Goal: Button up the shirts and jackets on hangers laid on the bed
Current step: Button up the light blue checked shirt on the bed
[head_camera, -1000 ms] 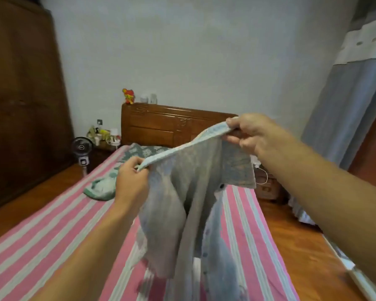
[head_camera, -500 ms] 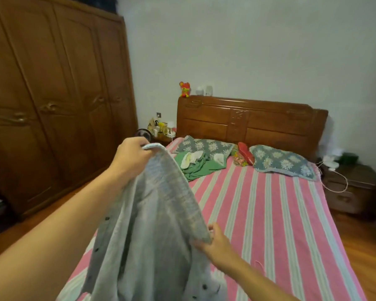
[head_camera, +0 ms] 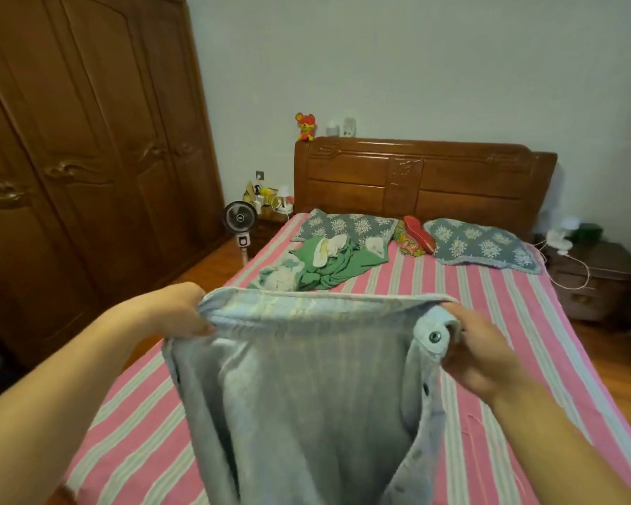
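Observation:
A pale blue-grey shirt (head_camera: 306, 388) hangs in the air in front of me, above the foot of the bed (head_camera: 496, 322) with its pink striped sheet. My left hand (head_camera: 175, 311) grips the left end of the collar. The right end of the collar, beside a dark round button (head_camera: 434, 337), is held by my right hand (head_camera: 478, 355). More dark buttons run down the shirt's right edge. The shirt hangs open and unbuttoned. No hanger shows in it.
A crumpled green garment (head_camera: 328, 267) lies near two patterned pillows (head_camera: 481, 246) by the wooden headboard (head_camera: 423, 176). A big wooden wardrobe (head_camera: 81, 158) fills the left wall, with a small fan (head_camera: 240, 222) on the floor beside the bed. A nightstand (head_camera: 591, 282) stands at the right.
The view has swung left from the curtain side to the whole bed. My right hand moved from the shirt's lower edge up to the collar, and the shirt is now spread wide between both hands.

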`<action>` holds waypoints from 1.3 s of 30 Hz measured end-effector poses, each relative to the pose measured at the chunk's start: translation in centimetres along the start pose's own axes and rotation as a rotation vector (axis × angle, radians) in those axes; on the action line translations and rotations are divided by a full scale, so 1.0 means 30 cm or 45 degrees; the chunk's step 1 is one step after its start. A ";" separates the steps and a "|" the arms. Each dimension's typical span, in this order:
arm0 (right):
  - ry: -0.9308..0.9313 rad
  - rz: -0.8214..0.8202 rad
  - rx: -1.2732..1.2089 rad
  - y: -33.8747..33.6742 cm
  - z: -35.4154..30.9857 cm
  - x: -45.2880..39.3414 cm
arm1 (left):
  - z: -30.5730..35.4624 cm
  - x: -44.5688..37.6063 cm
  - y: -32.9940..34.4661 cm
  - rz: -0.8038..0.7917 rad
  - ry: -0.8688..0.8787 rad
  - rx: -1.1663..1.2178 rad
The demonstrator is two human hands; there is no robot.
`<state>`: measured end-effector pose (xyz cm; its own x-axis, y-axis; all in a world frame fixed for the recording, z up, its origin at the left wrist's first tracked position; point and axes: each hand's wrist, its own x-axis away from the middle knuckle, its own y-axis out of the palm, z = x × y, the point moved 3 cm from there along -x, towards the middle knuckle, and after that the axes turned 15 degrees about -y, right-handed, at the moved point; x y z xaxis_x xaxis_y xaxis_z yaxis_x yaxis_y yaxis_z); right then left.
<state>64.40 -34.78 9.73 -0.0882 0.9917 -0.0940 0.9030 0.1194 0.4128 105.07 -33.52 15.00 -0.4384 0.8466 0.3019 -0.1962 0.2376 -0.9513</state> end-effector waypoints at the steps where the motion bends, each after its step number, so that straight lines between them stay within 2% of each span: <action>1: -0.065 -0.056 -0.049 0.064 -0.046 0.020 | -0.020 -0.008 -0.012 -0.059 -0.022 0.038; 2: -0.116 -0.098 -0.112 0.132 -0.091 0.038 | -0.028 -0.011 -0.037 -0.125 -0.020 0.205; 4: -0.229 -0.073 -0.230 0.239 -0.189 0.054 | 0.001 0.036 -0.138 -0.219 0.057 0.746; 6: -0.384 -0.022 -0.375 0.340 -0.310 0.045 | 0.057 0.127 -0.270 -0.299 0.212 1.285; 9: -0.631 0.127 -0.504 0.411 -0.468 0.023 | 0.121 0.239 -0.409 -0.473 0.466 1.877; 11: -0.745 0.197 -0.431 0.439 -0.524 0.010 | 0.159 0.253 -0.438 -0.609 0.597 2.218; 13: -0.741 0.271 -0.212 0.433 -0.492 -0.076 | 0.232 0.210 -0.392 -0.609 0.567 2.340; 15: -0.609 0.406 -0.042 0.370 -0.354 -0.231 | 0.365 0.193 -0.285 -0.567 0.497 2.279; 17: -0.374 0.430 0.144 0.254 -0.117 -0.391 | 0.539 0.104 -0.100 -0.513 0.435 2.137; 18: -0.203 0.378 0.243 0.168 0.034 -0.447 | 0.610 0.011 0.039 -0.479 0.378 1.933; 20: 0.224 0.236 0.543 -0.059 0.357 -0.429 | 0.696 -0.174 0.399 -0.553 0.235 1.241; 22: 0.644 0.122 0.893 -0.322 0.651 -0.245 | 0.658 -0.263 0.774 -0.762 0.114 0.578; 23: 0.806 0.095 1.012 -0.443 0.768 -0.116 | 0.602 -0.260 0.930 -0.842 0.062 0.360; 26: 1.294 0.147 1.022 -0.764 0.997 0.270 | 0.475 -0.211 1.255 -1.066 -0.188 0.177; 28: 1.527 0.382 1.042 -0.960 1.064 0.450 | 0.470 -0.202 1.392 -1.116 -0.240 0.089; 30: 1.605 0.553 1.089 -1.132 1.093 0.505 | 0.515 -0.237 1.504 -1.052 -0.230 0.065; 32: 1.585 0.642 1.191 -1.277 1.123 0.474 | 0.577 -0.273 1.607 -0.982 -0.189 0.032; 34: 1.487 0.717 1.250 -1.376 1.146 0.375 | 0.637 -0.297 1.695 -0.933 -0.167 -0.008; 36: 1.389 0.882 1.249 -1.494 1.199 0.290 | 0.693 -0.320 1.773 -0.911 -0.153 -0.017; 39: 1.298 1.023 1.154 -1.703 1.368 0.174 | 0.757 -0.362 1.880 -0.872 -0.149 0.020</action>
<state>35.08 -37.69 -49.04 0.6197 0.4392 0.6504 0.7599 -0.1284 -0.6373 78.85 -40.13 -40.52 -0.3027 0.4515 0.8393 -0.4748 0.6921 -0.5436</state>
